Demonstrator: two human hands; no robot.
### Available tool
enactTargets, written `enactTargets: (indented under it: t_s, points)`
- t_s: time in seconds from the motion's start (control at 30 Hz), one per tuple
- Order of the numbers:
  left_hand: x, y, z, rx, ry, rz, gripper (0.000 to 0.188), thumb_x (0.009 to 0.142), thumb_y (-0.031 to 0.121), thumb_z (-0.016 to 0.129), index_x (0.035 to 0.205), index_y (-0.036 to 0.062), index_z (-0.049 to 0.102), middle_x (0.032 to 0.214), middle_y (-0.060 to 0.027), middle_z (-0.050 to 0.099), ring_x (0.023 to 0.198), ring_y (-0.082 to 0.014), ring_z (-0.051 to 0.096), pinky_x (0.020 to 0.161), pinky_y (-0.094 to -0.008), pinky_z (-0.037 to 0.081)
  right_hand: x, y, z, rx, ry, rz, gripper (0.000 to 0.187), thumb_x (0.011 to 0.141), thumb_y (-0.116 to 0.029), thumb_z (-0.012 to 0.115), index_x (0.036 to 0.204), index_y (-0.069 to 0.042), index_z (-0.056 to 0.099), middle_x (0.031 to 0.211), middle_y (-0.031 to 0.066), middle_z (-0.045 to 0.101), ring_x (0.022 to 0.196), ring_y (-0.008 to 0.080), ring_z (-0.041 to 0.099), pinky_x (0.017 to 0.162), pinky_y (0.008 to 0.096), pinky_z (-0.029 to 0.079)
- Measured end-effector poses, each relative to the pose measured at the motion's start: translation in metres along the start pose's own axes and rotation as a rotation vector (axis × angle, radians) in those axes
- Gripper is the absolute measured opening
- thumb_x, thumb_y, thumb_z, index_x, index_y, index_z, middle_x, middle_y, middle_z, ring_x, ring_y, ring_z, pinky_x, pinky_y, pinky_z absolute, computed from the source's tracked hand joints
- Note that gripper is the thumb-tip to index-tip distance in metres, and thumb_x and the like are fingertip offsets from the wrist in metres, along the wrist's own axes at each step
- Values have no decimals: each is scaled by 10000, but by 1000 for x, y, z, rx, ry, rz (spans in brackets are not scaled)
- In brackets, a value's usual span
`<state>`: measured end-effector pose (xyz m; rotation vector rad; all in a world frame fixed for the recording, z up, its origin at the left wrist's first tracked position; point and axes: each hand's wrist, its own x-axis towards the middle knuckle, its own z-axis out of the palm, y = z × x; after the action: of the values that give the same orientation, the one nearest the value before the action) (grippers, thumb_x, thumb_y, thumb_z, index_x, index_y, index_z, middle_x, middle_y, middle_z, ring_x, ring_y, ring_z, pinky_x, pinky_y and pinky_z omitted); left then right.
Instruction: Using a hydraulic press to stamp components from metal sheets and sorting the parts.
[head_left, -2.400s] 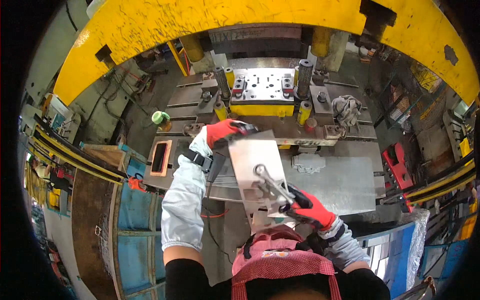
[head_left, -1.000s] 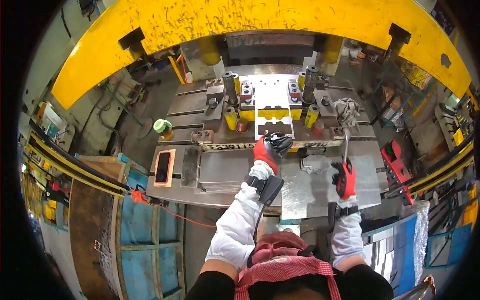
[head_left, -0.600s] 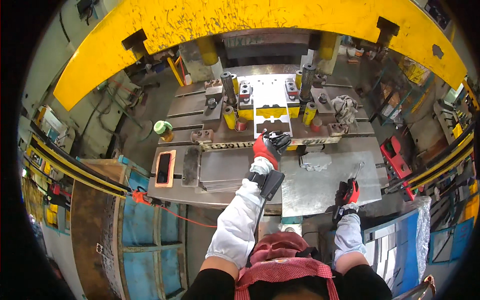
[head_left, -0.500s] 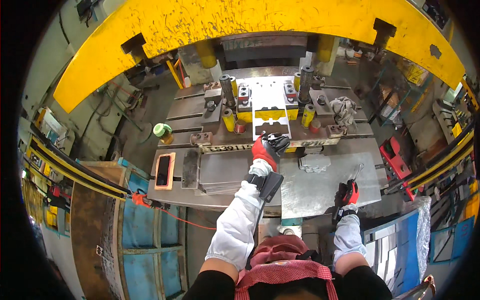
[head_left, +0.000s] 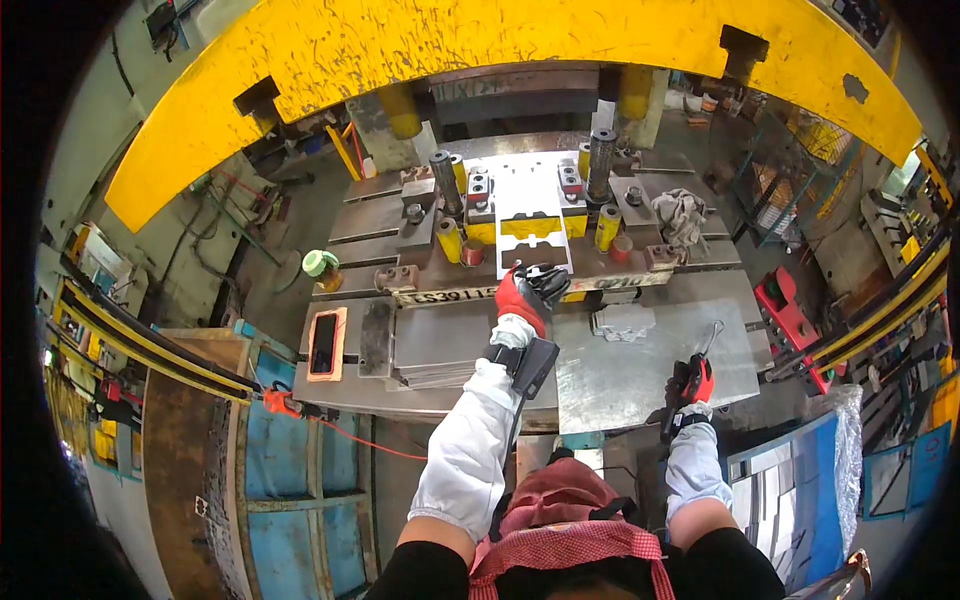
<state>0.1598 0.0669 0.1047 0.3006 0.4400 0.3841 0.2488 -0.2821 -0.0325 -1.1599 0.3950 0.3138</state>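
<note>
My left hand [head_left: 533,298], in a red and black glove, is closed at the near end of a bright metal strip [head_left: 531,205] with cut-outs. The strip lies along the middle of a press die [head_left: 481,231], between its posts. The fingertips are partly hidden, but they seem to grip the strip's edge. My right hand [head_left: 692,381], gloved alike, rests low over the grey metal plate [head_left: 640,375] on the right. It is closed on a slim metal tool with a looped end [head_left: 713,336], which points away from me.
Flat sheets [head_left: 440,340] are stacked left of my left hand; small cut pieces [head_left: 623,322] lie to its right. A phone [head_left: 325,342], a green-capped bottle [head_left: 320,265] and a rag [head_left: 680,215] sit on the press bed. A yellow press beam [head_left: 480,40] spans above. A red control box [head_left: 790,315] stands right.
The whole view has shifted slightly, with the scene moving a little left. Both hands keep their places at the strip and the tool.
</note>
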Motion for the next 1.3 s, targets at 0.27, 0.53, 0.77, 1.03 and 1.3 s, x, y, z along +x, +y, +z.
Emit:
enactTargets:
  t_s: [0.27,0.53,0.77,1.03,1.3]
  points:
    - [-1,-1,-3,14,-73,7,471,916,366,353,1027,-62,516,995,-245,593,901,-384,598,862,-493,471,12,5,-9,-2,-31,-20,232,830,-352,542,858,-146,439,595,86,534,337,216,445,303,342,356]
    - [-3,-1,-1,14,-25,29,480,917,366,353,1016,-73,522,996,-252,595,895,-390,600,860,-498,472,-16,-14,9,-29,-70,151,390,816,-470,511,643,-123,472,420,43,373,306,209,385,295,340,285]
    - [-4,-1,1,43,5,53,482,915,363,359,1024,-78,521,999,-251,595,914,-378,597,857,-488,476,-2,-3,1,-40,-18,58,414,796,-545,498,672,-149,497,440,50,395,337,197,390,330,321,288]
    - [-5,-8,8,91,-18,58,486,908,358,367,1077,-80,493,1037,-241,577,931,-375,587,858,-467,474,18,7,-20,32,-16,-98,261,824,-340,558,843,-90,487,621,99,538,372,206,456,342,340,370]
    - [15,-9,-8,51,-75,-5,517,915,363,330,1114,-87,488,1121,-257,542,1033,-371,546,927,-443,434,10,4,-9,25,66,-58,388,794,-477,547,805,-90,519,521,70,471,354,218,439,323,337,335]
